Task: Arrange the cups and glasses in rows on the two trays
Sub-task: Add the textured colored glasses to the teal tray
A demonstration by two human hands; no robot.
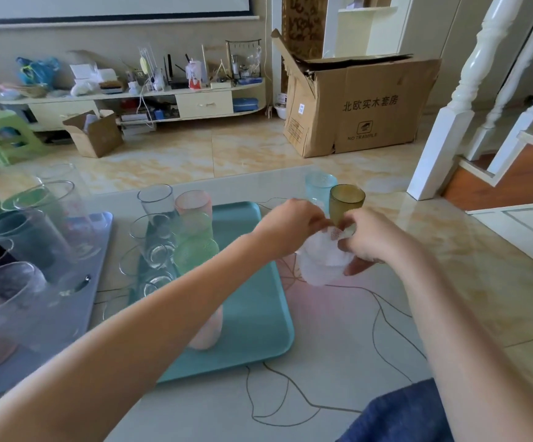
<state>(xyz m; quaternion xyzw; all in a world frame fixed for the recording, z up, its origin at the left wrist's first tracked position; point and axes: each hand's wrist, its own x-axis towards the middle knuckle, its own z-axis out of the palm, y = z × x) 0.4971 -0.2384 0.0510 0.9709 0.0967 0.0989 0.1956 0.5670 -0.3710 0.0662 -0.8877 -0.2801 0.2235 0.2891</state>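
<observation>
A frosted white cup (319, 266) is held just right of the teal tray (252, 301), above the glass table. My right hand (367, 240) grips its far side, fingers and thumb curled round the body. My left hand (290, 221) pinches its rim at the top. On the teal tray stand clear glasses (155, 202), a pink cup (193, 202), green cups (195, 250) and a pale pink cup (206, 333) partly hidden by my left forearm. The grey tray (77, 311) at the left carries several cups and glasses. An olive cup (346, 200) and a light blue cup (319, 186) stand beyond my hands.
The glass table (338, 346) has line drawings on it and ends near a white stair post (450, 122) at the right. A large cardboard box (364, 106), a small box (94, 132) and a green stool (2, 135) stand on the tiled floor beyond.
</observation>
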